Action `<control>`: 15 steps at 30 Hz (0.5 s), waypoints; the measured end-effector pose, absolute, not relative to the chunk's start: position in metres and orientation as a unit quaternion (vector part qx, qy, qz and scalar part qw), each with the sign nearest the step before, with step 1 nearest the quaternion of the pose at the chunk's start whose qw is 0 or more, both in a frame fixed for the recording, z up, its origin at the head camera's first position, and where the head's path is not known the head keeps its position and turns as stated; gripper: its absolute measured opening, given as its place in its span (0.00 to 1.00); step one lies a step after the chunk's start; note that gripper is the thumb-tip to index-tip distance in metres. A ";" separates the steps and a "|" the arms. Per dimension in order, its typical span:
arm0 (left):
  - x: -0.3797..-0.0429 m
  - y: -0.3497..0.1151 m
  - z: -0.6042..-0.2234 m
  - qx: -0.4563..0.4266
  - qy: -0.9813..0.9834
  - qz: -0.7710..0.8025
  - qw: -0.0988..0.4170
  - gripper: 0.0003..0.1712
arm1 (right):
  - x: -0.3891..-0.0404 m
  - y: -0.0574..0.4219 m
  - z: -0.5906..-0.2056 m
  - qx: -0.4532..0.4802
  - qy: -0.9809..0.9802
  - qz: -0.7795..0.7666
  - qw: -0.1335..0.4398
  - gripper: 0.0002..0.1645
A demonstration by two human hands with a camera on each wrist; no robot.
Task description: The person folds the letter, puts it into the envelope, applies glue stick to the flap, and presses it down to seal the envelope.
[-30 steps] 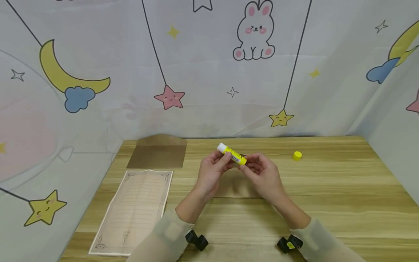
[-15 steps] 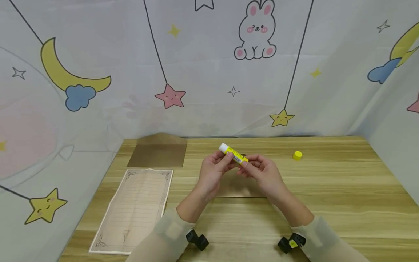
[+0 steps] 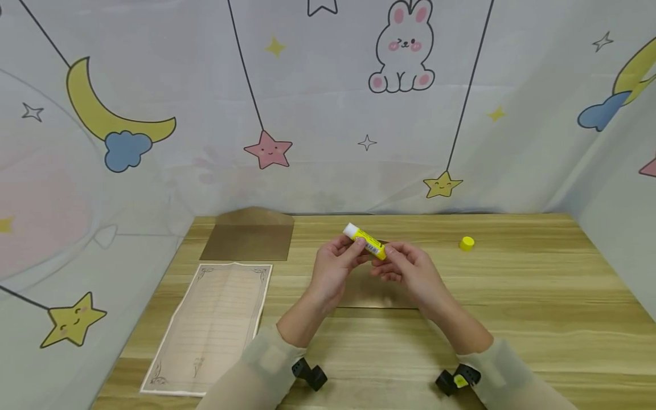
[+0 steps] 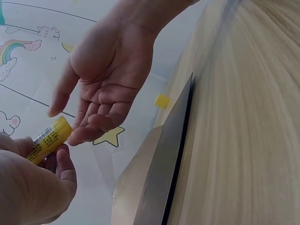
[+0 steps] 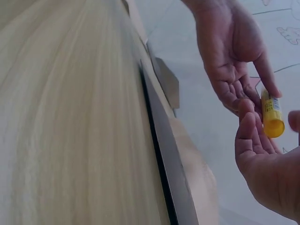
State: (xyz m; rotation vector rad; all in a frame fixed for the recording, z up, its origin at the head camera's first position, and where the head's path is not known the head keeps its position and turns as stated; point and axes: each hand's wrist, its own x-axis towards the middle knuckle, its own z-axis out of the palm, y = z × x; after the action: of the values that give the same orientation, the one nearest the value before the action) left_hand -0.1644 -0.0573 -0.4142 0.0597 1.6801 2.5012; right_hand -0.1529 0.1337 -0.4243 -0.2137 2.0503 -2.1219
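Observation:
A yellow glue stick (image 3: 372,246) with a white end is tilted above the table in my left hand (image 3: 330,270), its thumb across the label and fingers beneath. My right hand (image 3: 416,276) is at the stick's lower yellow end. In the left wrist view, the right thumb stands apart from the glue stick (image 4: 49,141), and the fingertips are right at its base. Below both hands lies a brown envelope (image 3: 376,293), its far part covered by them; its raised flap (image 4: 133,187) shows in the left wrist view.
The yellow cap (image 3: 467,244) stands on the table (image 3: 538,296) at the back right. Another brown envelope (image 3: 246,244), flap open, lies at the back left. In front of it is a lined sheet of letter paper (image 3: 212,324). A printed curtain (image 3: 328,102) hangs behind the table.
My right thumb has shifted slightly at the yellow end, from beside it to over its tip, and the right fingers have spread a little. My left hand keeps its grip on the glue stick.

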 end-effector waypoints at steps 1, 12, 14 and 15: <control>-0.164 -0.057 -0.414 0.021 0.556 0.828 0.064 0.18 | -0.153 0.134 -0.424 -0.065 0.681 -0.722 0.105 0.25; -0.162 -0.056 -0.411 0.013 0.550 0.833 0.061 0.17 | -0.150 0.129 -0.427 -0.146 0.757 -0.631 -0.080 0.13; -0.162 -0.056 -0.411 0.010 0.549 0.834 0.059 0.17 | -0.149 0.128 -0.428 -0.166 0.778 -0.591 -0.129 0.13; -0.162 -0.056 -0.411 0.009 0.548 0.834 0.058 0.17 | -0.149 0.127 -0.428 -0.169 0.785 -0.579 -0.142 0.14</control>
State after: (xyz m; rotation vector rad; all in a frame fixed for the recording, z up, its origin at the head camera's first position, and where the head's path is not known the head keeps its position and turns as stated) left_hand -0.1624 -0.0556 -0.4106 0.0270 1.6619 2.5291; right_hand -0.1492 0.1273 -0.4282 -0.5856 2.7167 -2.0050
